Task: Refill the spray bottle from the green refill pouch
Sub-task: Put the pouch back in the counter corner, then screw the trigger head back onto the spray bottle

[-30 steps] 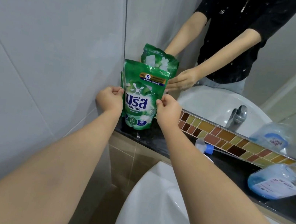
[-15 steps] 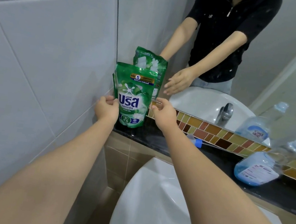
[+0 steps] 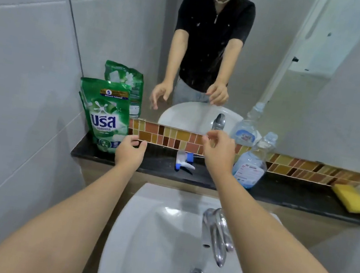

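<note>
The green refill pouch (image 3: pixel 107 115) stands upright at the left end of the black ledge (image 3: pixel 283 195), against the wall corner. My left hand (image 3: pixel 130 152) hovers just right of the pouch's base, fingers loosely curled, holding nothing. My right hand (image 3: pixel 217 151) is raised over the ledge with relaxed fingers, empty, just left of the clear spray bottle (image 3: pixel 252 162), which holds blue liquid and has no head on. The white and blue spray head (image 3: pixel 184 160) lies on the ledge between my hands.
A white sink (image 3: pixel 158 239) with a chrome tap (image 3: pixel 215 234) sits below the ledge. A yellow sponge (image 3: pixel 353 199) lies at the ledge's right end. A mirror above the mosaic tile strip (image 3: pixel 298 169) reflects me. Grey tiled wall closes off the left.
Both hands let go of the pouch and drew back to the right; the pouch stays standing in the corner. The view swung right and down, showing the sink and sponge.
</note>
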